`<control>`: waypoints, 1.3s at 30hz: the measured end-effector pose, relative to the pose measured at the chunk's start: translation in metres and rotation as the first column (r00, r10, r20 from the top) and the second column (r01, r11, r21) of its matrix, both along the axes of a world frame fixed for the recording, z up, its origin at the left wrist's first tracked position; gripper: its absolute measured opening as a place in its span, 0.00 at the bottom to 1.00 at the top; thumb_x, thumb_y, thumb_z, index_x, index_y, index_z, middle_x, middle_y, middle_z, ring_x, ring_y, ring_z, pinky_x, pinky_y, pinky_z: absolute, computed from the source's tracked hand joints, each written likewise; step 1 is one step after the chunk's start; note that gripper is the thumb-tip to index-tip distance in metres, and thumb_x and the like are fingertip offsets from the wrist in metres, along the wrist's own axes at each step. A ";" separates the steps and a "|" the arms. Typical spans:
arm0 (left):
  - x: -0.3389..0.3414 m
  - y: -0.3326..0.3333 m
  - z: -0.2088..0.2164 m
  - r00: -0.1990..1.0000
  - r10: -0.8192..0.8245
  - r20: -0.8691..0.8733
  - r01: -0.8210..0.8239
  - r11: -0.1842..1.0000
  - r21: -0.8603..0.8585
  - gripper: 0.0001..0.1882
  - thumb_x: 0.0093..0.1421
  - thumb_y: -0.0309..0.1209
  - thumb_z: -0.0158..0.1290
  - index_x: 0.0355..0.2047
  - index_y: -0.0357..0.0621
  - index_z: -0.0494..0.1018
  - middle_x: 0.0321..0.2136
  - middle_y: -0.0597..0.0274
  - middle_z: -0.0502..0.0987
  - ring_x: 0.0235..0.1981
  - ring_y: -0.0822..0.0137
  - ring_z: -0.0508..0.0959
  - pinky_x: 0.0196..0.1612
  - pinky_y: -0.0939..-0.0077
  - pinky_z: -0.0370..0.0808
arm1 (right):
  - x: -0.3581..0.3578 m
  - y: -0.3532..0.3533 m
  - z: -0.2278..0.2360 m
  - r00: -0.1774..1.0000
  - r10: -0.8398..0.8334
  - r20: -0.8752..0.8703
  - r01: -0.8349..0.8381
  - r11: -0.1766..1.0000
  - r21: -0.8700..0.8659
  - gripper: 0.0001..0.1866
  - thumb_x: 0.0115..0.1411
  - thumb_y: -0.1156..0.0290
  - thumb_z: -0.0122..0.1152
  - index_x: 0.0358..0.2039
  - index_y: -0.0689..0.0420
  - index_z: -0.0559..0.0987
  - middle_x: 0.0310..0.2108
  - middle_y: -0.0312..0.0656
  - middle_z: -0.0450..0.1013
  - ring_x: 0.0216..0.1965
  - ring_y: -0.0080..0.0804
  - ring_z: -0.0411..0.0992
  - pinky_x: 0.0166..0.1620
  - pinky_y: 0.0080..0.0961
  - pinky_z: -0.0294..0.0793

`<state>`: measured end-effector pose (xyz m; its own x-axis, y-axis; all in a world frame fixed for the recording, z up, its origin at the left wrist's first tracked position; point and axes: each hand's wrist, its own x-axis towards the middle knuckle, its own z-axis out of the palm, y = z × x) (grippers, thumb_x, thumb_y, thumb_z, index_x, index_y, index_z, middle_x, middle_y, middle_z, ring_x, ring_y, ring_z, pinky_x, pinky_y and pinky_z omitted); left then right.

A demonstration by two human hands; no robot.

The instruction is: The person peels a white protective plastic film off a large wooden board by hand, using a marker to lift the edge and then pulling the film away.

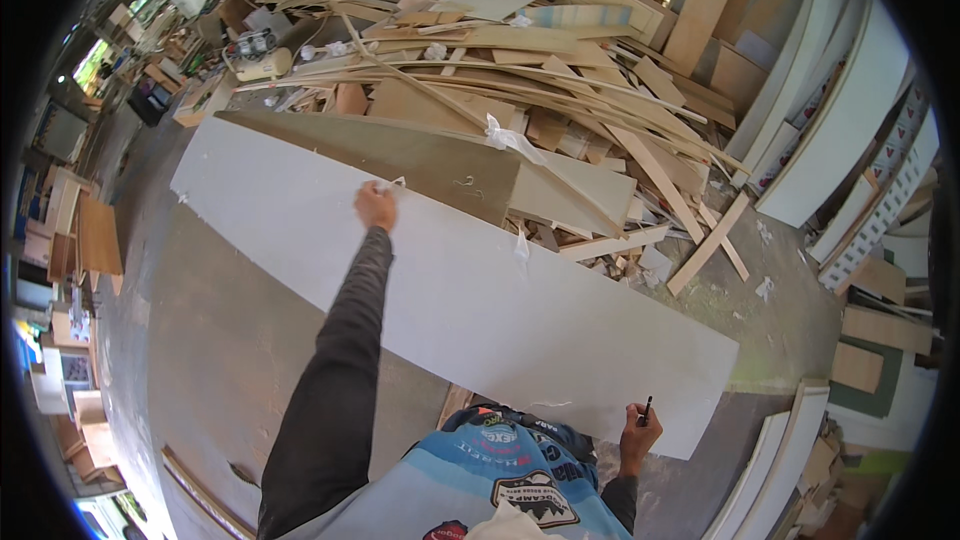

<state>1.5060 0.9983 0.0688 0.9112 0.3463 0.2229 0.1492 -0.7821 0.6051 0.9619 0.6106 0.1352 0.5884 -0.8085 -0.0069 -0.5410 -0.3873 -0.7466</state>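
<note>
A long white board [480, 290] lies slantwise in front of me, from the far left to the near right. My left hand [376, 207] is closed at its far edge, with a small thin white strip [399, 182] at the fingertips. My right hand [640, 432] is closed around a slim dark pencil-like stick [648, 407], which points up. This hand is over the board's near right end. Pale shreds cling to the board, among them a white scrap [522, 248] at the far edge and a thin curl [550, 404] near my body.
Beyond the board is a brown panel [400, 158], then a large heap of wood strips and offcuts [520, 70]. Tall white panels [840, 110] lean at the right. An air compressor [260, 58] stands far left. More boards [98, 235] stand along the left side.
</note>
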 end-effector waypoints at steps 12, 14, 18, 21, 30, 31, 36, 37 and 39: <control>0.083 0.079 -0.013 0.995 0.060 -0.078 -0.042 0.976 0.215 0.12 0.54 0.34 0.61 0.39 0.55 0.84 0.37 0.58 0.82 0.39 0.54 0.82 0.44 0.59 0.78 | -0.039 0.022 0.013 0.978 -0.175 -0.115 0.162 0.980 -0.116 0.10 0.55 0.68 0.65 0.26 0.64 0.80 0.15 0.33 0.67 0.18 0.18 0.56 0.21 0.24 0.53; 0.079 0.081 -0.001 0.996 0.060 -0.069 -0.047 0.984 0.170 0.09 0.54 0.33 0.60 0.36 0.54 0.84 0.35 0.59 0.82 0.38 0.53 0.82 0.43 0.58 0.78 | -0.036 0.022 0.015 0.978 -0.171 -0.117 0.159 0.981 -0.110 0.11 0.55 0.68 0.65 0.26 0.64 0.80 0.15 0.34 0.67 0.18 0.18 0.57 0.22 0.24 0.54; 0.083 0.064 0.014 0.992 0.043 -0.121 -0.011 0.967 0.256 0.05 0.57 0.30 0.58 0.33 0.48 0.81 0.36 0.56 0.81 0.40 0.52 0.81 0.44 0.57 0.77 | -0.033 0.027 0.013 0.983 -0.163 -0.089 0.155 0.984 -0.093 0.10 0.56 0.69 0.65 0.26 0.64 0.80 0.16 0.36 0.69 0.18 0.20 0.58 0.22 0.24 0.56; 0.086 0.071 0.000 0.989 -0.145 -0.034 0.148 0.957 0.249 0.04 0.59 0.28 0.55 0.33 0.42 0.76 0.37 0.51 0.78 0.42 0.50 0.78 0.45 0.56 0.75 | -0.028 0.030 0.009 0.987 -0.155 -0.044 0.151 0.984 -0.094 0.10 0.58 0.69 0.65 0.26 0.64 0.80 0.16 0.30 0.66 0.18 0.15 0.55 0.22 0.22 0.51; -0.096 -0.039 0.041 0.807 -0.568 0.164 0.590 0.760 -0.272 0.04 0.65 0.23 0.49 0.39 0.35 0.70 0.39 0.49 0.76 0.42 0.52 0.76 0.46 0.63 0.72 | 0.008 0.030 0.024 0.987 -0.158 -0.020 0.158 0.987 -0.008 0.09 0.58 0.69 0.65 0.29 0.63 0.81 0.17 0.31 0.68 0.18 0.17 0.56 0.22 0.22 0.54; -0.128 -0.062 0.058 0.765 -0.629 0.141 0.629 0.680 -0.378 0.03 0.66 0.22 0.48 0.39 0.36 0.70 0.39 0.50 0.77 0.39 0.57 0.77 0.43 0.68 0.74 | 0.021 0.027 0.023 0.993 -0.114 0.010 0.115 0.993 -0.029 0.09 0.58 0.69 0.65 0.29 0.63 0.81 0.18 0.32 0.69 0.19 0.17 0.57 0.22 0.22 0.54; -0.255 -0.149 0.116 0.583 -0.781 0.223 0.662 0.298 -0.687 0.02 0.65 0.21 0.49 0.38 0.38 0.70 0.40 0.54 0.77 0.41 0.63 0.77 0.46 0.71 0.74 | 0.115 0.037 0.027 0.975 0.166 0.149 -0.186 0.973 0.136 0.14 0.54 0.74 0.68 0.42 0.59 0.80 0.31 0.32 0.77 0.20 0.16 0.58 0.23 0.17 0.57; -0.274 -0.162 0.133 0.545 -0.805 0.235 0.644 0.222 -0.732 0.02 0.65 0.21 0.49 0.38 0.37 0.70 0.40 0.54 0.77 0.42 0.64 0.77 0.47 0.71 0.73 | 0.135 0.045 0.038 0.959 0.233 0.161 -0.263 0.943 0.203 0.23 0.53 0.75 0.69 0.51 0.57 0.77 0.36 0.31 0.78 0.21 0.14 0.57 0.23 0.16 0.59; -0.308 -0.176 0.161 0.438 -0.859 0.266 0.567 0.035 -0.823 0.02 0.66 0.22 0.49 0.39 0.37 0.70 0.42 0.55 0.76 0.44 0.66 0.76 0.50 0.72 0.72 | 0.169 0.059 0.064 0.925 0.308 0.222 -0.373 0.849 0.374 0.35 0.49 0.77 0.70 0.60 0.55 0.71 0.49 0.35 0.75 0.27 0.15 0.62 0.29 0.15 0.66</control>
<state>1.1979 0.8225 0.2295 0.7513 -0.6563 0.0693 0.0435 0.1539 0.9871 1.1313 0.6700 0.1993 0.8461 -0.5023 -0.1781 -0.3015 -0.1755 -0.9372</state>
